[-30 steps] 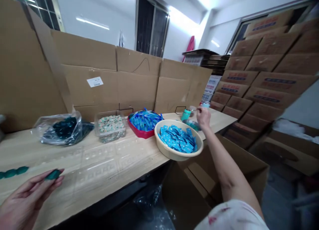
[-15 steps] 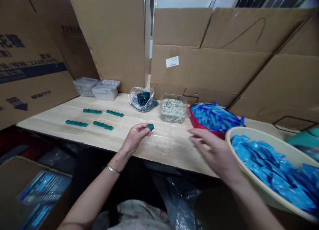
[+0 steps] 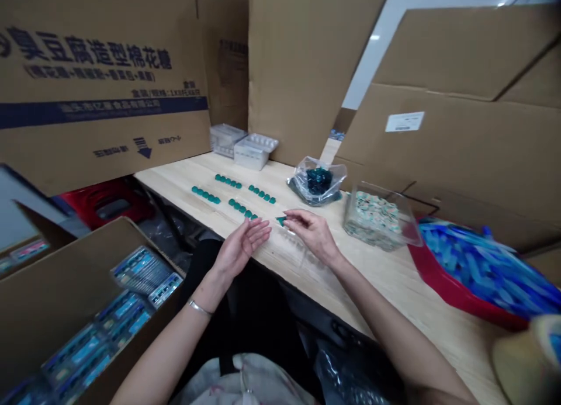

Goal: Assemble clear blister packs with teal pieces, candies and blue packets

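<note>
My right hand pinches a small dark green piece at its fingertips, just above the table. Beside it my left hand is open, palm turned inward, its fingers stretched toward the right hand and nothing visible in them. Under and between the hands lies a clear plastic tray, faint against the wood. Several short rows of green pieces sit on the table to the left, the nearest row close to my left fingertips and partly hidden by them.
Behind the hands stand an open plastic bag of dark green pieces and a clear box of small printed pieces. A red basin of blue packets is at right. Clear containers stand at the back; a carton of packs is lower left.
The view has swung left. My right hand has come in from the right and now holds a green piece; my left hand, which pinched one before, has opened.
</note>
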A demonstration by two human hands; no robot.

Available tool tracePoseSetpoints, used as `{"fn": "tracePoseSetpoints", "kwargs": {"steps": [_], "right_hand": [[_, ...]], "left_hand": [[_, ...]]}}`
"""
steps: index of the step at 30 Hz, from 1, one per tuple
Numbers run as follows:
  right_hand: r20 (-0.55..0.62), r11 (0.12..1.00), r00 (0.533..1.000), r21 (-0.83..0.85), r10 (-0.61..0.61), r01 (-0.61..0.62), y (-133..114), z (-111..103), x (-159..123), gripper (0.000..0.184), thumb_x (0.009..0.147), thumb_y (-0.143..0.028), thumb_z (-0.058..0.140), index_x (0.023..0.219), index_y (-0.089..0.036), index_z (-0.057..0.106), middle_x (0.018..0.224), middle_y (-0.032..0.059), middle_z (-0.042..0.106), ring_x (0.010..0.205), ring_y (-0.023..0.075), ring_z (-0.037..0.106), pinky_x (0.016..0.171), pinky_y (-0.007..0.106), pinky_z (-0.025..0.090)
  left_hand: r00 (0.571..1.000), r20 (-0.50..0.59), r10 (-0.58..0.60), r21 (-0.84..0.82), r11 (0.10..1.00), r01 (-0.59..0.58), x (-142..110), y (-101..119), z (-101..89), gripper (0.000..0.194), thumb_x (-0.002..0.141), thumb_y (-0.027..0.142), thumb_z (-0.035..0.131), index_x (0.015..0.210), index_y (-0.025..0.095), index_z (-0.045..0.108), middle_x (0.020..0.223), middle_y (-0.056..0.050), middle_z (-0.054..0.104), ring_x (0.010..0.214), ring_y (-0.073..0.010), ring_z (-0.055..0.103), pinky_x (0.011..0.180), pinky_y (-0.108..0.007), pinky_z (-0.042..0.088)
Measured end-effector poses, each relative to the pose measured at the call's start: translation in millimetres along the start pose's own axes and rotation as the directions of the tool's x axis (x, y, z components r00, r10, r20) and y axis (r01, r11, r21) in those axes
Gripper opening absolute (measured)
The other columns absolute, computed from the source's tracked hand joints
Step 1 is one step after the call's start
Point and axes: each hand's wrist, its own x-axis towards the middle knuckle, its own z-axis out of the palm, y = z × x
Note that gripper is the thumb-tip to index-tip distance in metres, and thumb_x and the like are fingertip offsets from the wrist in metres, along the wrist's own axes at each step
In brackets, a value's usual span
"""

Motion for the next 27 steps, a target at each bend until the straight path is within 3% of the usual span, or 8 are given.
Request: {"fn": "tracePoseSetpoints", "kwargs": {"steps": [6,10,12,14,16,18,22,27], "right_hand": [[0.235,0.937,0.951,-0.238,-0.201,0.257,40.6,38.2,47.1,0.016,0.084,-0.024,0.058,0.093,-0.018,0.071,0.090,0.0083,0.069,0.083,0.0179,0.064,0.078,0.029,0.049],[0.213,0.906,0.961,-0.346,-0.178,0.245,59.7,36.7,62.1,0.017,0.084,-0.023,0.058,0.093,-0.016,0.071,0.090,0.0093,0.070,0.083,0.0191,0.065,0.077,0.030,0.049],[0.145,0.898,0.977,-0.391,-0.155,0.201,68.3,29.9,70.1,0.017,0.083,-0.023,0.059,0.093,-0.016,0.071,0.091,0.0092,0.071,0.082,0.0196,0.065,0.075,0.029,0.049],[0.108,0.895,0.986,-0.418,-0.124,0.158,77.4,23.9,79.7,0.016,0.082,-0.023,0.060,0.091,-0.017,0.072,0.089,0.0084,0.071,0.079,0.0196,0.066,0.072,0.029,0.049],[0.114,0.885,0.989,-0.445,-0.098,0.139,86.5,20.3,89.2,0.015,0.082,-0.023,0.060,0.088,-0.017,0.072,0.086,0.0080,0.072,0.076,0.0197,0.066,0.069,0.028,0.049],[0.131,0.862,0.988,-0.487,-0.084,0.138,94.6,18.4,96.1,0.014,0.082,-0.022,0.060,0.086,-0.017,0.073,0.085,0.0081,0.072,0.076,0.0202,0.067,0.069,0.028,0.049],[0.144,0.793,0.988,-0.594,-0.059,0.134,104.9,11.1,96.6,0.016,0.082,-0.020,0.058,0.086,-0.017,0.073,0.087,0.0092,0.072,0.078,0.0219,0.067,0.069,0.030,0.049],[0.170,0.761,0.985,-0.635,-0.028,0.131,110.1,-4.1,85.0,0.017,0.083,-0.019,0.056,0.087,-0.018,0.073,0.087,0.0090,0.072,0.079,0.0213,0.067,0.071,0.029,0.049]], "left_hand": [[0.986,-0.135,0.098,0.011,0.995,-0.097,-8.0,11.1,-48.0,0.033,0.084,0.030,0.056,0.108,0.008,0.059,0.117,-0.019,0.062,0.103,-0.0234,0.062,0.099,-0.042,0.043],[0.975,-0.114,0.190,0.266,0.952,-0.154,-1.6,8.5,-63.2,0.036,0.082,0.034,0.058,0.110,0.011,0.059,0.115,-0.016,0.063,0.105,-0.0235,0.060,0.097,-0.043,0.043],[0.943,-0.063,0.327,0.563,0.792,-0.237,5.7,6.5,-68.2,0.033,0.080,0.035,0.060,0.107,0.016,0.061,0.109,-0.012,0.066,0.104,-0.0233,0.060,0.097,-0.043,0.043],[0.896,0.092,0.434,0.809,0.492,-0.321,13.7,4.1,-71.5,0.026,0.079,0.035,0.061,0.099,0.020,0.066,0.103,-0.010,0.068,0.102,-0.0239,0.060,0.096,-0.043,0.042],[0.855,0.279,0.437,0.894,0.207,-0.397,20.4,1.4,-73.2,0.019,0.081,0.033,0.058,0.093,0.021,0.068,0.098,-0.009,0.069,0.098,-0.0239,0.061,0.093,-0.042,0.043],[0.831,0.396,0.390,0.893,0.047,-0.448,24.9,-1.2,-74.0,0.018,0.084,0.030,0.054,0.090,0.020,0.068,0.091,-0.009,0.070,0.092,-0.0229,0.062,0.088,-0.040,0.046],[0.798,0.448,0.403,0.886,-0.079,-0.457,28.9,-5.3,-74.9,0.019,0.087,0.026,0.050,0.088,0.019,0.067,0.084,-0.008,0.070,0.083,-0.0215,0.063,0.082,-0.038,0.047],[0.786,0.452,0.421,0.886,-0.113,-0.449,30.7,-8.3,-76.3,0.018,0.087,0.026,0.050,0.089,0.020,0.067,0.084,-0.007,0.069,0.083,-0.0208,0.063,0.082,-0.038,0.045]]}}
